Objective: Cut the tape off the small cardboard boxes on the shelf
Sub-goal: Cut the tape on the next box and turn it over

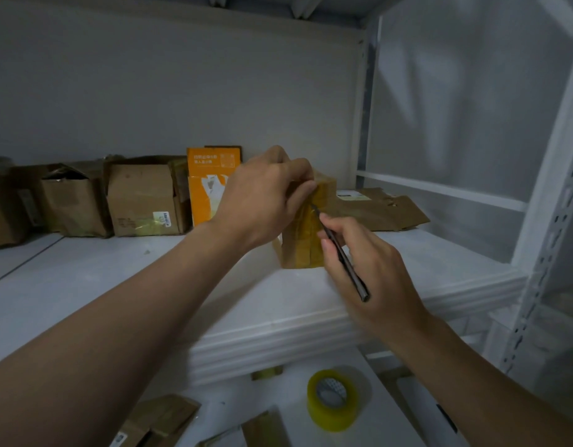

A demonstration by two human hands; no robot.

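- Nearest to me, on the lower surface, a roll of clear yellowish tape (335, 400) is standing on its edge, and flattened cardboard pieces (164, 414) are lying to the left of it.
- Above that, the right hand (372, 262) is gripping a thin dark cutter (346, 259) like a pen, with thumb and fingers closed around its shaft.
- The tip of the cutter is touching the yellowish tape strips (325, 193) on the near face of the small cardboard box (298, 253).
- This box is standing upright on the white shelf (117, 285), close to the front edge.
- The left hand (262, 198) is reaching over the box, its fingers curled and holding the top.
- Further back, an orange carton (211, 182) is standing against the wall, and a row of opened brown boxes (143, 201) is sitting to the left of it.
- To the right, a flattened brown carton (375, 209) is lying on the shelf.
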